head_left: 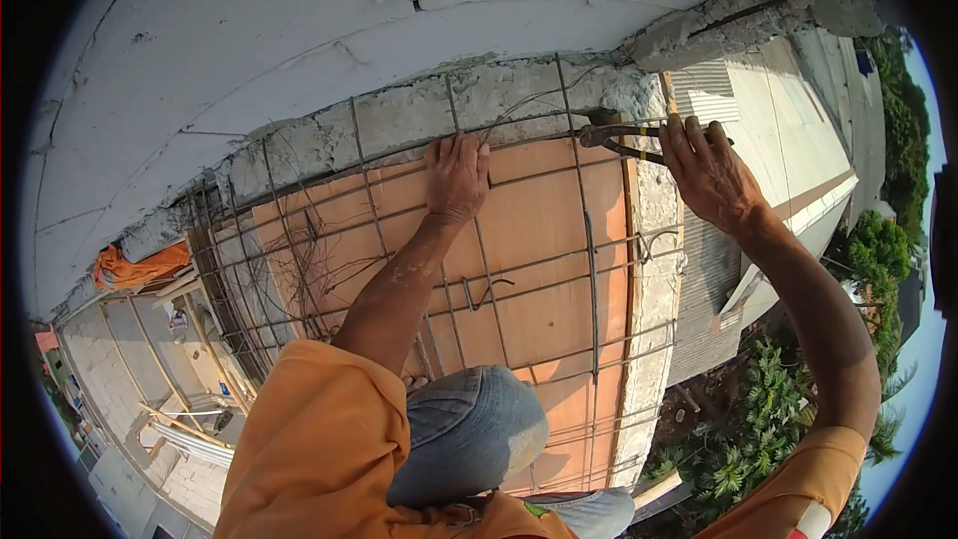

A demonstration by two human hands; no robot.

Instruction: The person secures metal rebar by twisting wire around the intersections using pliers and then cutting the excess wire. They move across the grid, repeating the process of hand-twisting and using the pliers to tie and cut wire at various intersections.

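My right hand (711, 172) is closed round the handles of a pair of pincers (624, 131), dark metal with yellow marks on the grips. The pincers' jaws lie at a crossing of the steel bars near the upper right of the rebar mesh (489, 269). To the left, my left hand (458, 177) grips a steel bar along the mesh's upper edge, its fingers curled over it and its fingertips partly hidden. A thin loose tie wire (519, 102) curves above the bars between the two hands.
Orange-brown plywood (544, 314) lies under the mesh. Tangled tie wire (309, 250) sits at its left. A white block wall (299, 30) rises along the top. Beyond the concrete edge (654, 289) at right, a corrugated roof (709, 279) and trees lie lower. My bent knee (479, 419) is over the mesh.
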